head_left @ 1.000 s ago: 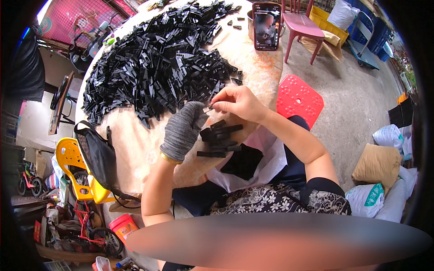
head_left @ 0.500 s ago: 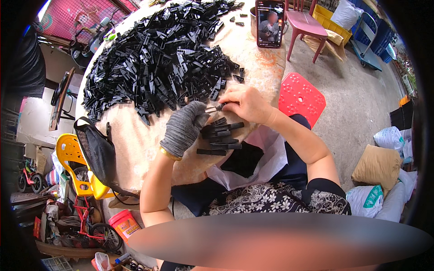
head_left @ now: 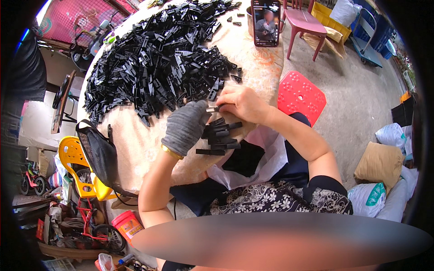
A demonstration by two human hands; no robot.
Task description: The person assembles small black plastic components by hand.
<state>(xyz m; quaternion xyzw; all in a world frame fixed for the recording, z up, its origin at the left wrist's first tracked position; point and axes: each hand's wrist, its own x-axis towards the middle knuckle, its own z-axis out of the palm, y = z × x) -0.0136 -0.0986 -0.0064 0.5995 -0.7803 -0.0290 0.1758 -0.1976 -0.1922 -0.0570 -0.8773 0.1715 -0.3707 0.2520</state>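
Observation:
My left hand, in a grey knitted glove, is closed with its fingertips pinched at one end of a small, narrow plastic piece. The other end sits in the pinched fingers of my bare right hand. Light glints off the short stretch showing between the hands; its finer shape is too small to tell. Just below them, several black plastic pieces lie in a loose row at the table's near edge. A big heap of similar black plastic parts covers the far left of the cloth-covered table.
A phone leans against a cup at the table's far end. An open white bag rests at my lap. To the right stand a red stool and a dark red chair. A black mesh bag hangs by a yellow chair.
The view has shifted slightly. My hands stay together over the same spot, and my left glove has turned a little, with less of the piece showing between the fingers.

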